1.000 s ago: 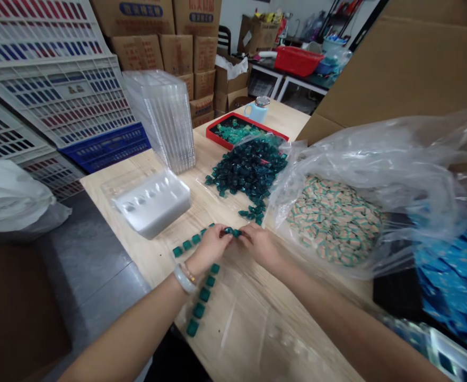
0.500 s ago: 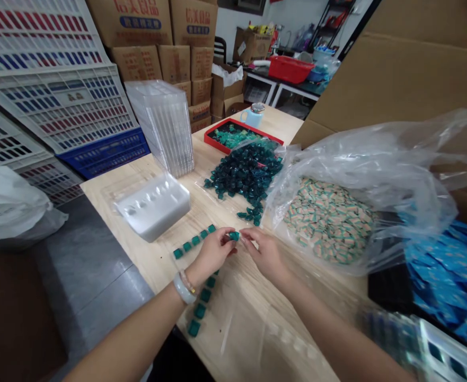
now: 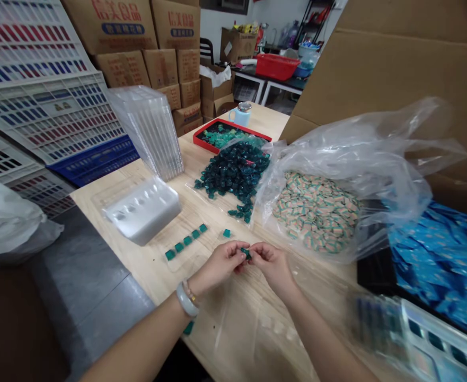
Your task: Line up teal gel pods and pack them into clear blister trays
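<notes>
Between the fingertips of my left hand (image 3: pixel 228 258) and my right hand (image 3: pixel 268 261) is a small shiny dark-green piece (image 3: pixel 245 253). Both hands are closed in a pinch on it, and the fingers partly cover it. Just beyond them a single green square piece (image 3: pixel 227 233) lies on the table. To the left, a slanting row of green square pieces (image 3: pixel 187 240) sits on clear plastic. Another green piece (image 3: pixel 188 328) peeks out beside my left forearm, which covers the area around it. A heap of dark teal pieces (image 3: pixel 233 168) rests on plastic farther back.
Stacked clear trays (image 3: pixel 146 209) and a taller tray stack (image 3: pixel 149 132) stand left. A plastic bag (image 3: pixel 316 212) of small patterned pieces lies right, near blue packets (image 3: pixel 435 260). Behind are a red-rimmed tray (image 3: pixel 201 144), a blue mug (image 3: pixel 241 114) and cardboard boxes (image 3: pixel 125 26).
Both hands have moved slightly nearer to me and right, still pinching together. One green square now shows uncovered on the table beyond them. My left forearm now covers most of the nearer row.
</notes>
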{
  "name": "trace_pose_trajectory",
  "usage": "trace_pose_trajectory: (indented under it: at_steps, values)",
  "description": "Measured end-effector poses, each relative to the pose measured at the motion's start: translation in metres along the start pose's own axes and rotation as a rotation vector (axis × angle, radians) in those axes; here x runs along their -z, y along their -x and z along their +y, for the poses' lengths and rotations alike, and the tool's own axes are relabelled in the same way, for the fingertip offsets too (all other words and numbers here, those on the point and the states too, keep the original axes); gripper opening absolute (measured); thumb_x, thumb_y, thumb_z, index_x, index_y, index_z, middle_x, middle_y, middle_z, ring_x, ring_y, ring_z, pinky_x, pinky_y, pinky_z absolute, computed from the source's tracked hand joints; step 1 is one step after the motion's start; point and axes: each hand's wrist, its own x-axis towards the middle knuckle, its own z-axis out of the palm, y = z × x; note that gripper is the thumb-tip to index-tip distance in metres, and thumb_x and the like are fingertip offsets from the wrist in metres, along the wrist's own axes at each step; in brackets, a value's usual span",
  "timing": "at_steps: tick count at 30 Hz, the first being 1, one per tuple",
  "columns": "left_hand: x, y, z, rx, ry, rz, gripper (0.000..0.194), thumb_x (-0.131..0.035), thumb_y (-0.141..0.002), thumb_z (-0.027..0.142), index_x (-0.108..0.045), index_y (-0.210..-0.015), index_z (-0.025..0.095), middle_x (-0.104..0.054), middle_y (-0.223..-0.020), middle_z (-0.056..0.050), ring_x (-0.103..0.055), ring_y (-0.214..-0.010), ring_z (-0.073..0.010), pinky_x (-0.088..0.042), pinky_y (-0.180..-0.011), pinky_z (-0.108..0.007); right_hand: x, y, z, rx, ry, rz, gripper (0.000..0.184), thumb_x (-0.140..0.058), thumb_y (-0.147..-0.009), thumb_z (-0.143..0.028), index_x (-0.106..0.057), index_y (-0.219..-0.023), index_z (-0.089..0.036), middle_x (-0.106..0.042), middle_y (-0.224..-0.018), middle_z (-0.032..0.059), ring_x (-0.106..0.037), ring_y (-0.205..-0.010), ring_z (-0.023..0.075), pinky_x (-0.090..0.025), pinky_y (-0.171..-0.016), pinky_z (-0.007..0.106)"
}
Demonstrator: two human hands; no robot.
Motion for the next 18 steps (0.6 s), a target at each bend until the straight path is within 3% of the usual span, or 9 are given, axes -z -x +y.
trace_pose_trajectory:
  at_steps: [4, 9, 12, 18]
  values:
    - [-0.007, 0.005, 0.001, 0.074, 0.035, 0.06, 0.028, -0.052, -0.067, 0.018, -0.056, -0.094, 0.009, -0.053, -0.061, 0.001, -0.046, -0.048, -0.0063, -0.035, -0.048, -0.02, -0.004, 0.011, 0.004, -0.07, -0.195, 0.069, 0.021, -0.066, -0.057, -0.033, -0.056, -0.063, -0.015, -0.056, -0.055, -0.0026, -0.05, -0.05, 0.0091, -0.04, -0.053, 0.023]
    - [-0.015, 0.011, 0.008, 0.149, 0.123, 0.137, 0.021, -0.054, -0.061, 0.013, -0.062, -0.08, 0.01, -0.061, -0.07, -0.004, -0.054, -0.062, -0.0105, -0.04, -0.056, -0.021, -0.01, 0.022, 0.011, -0.006, -0.199, 0.093, 0.021, -0.063, -0.063, -0.035, -0.055, -0.066, -0.016, -0.054, -0.057, -0.0027, -0.049, -0.053, 0.009, -0.04, -0.055, 0.023]
    - [-0.017, 0.014, 0.01, 0.136, 0.154, 0.193, 0.015, -0.055, -0.06, 0.013, -0.062, -0.073, 0.009, -0.06, -0.066, -0.003, -0.053, -0.058, -0.0091, -0.04, -0.056, -0.021, -0.013, 0.027, 0.013, 0.059, -0.157, 0.102, 0.019, -0.059, -0.068, -0.034, -0.053, -0.069, -0.016, -0.053, -0.06, -0.0024, -0.049, -0.056, 0.0099, -0.041, -0.056, 0.023]
    - [-0.02, 0.015, -0.001, 0.118, 0.195, 0.164, 0.02, -0.059, -0.064, 0.029, -0.055, -0.063, 0.01, -0.053, -0.05, 0.0, -0.047, -0.045, -0.0068, -0.037, -0.048, -0.019, -0.017, 0.038, 0.012, 0.126, -0.145, 0.046, 0.019, -0.054, -0.074, -0.032, -0.054, -0.086, -0.018, -0.056, -0.066, -0.001, -0.052, -0.06, 0.0111, -0.043, -0.059, 0.026]
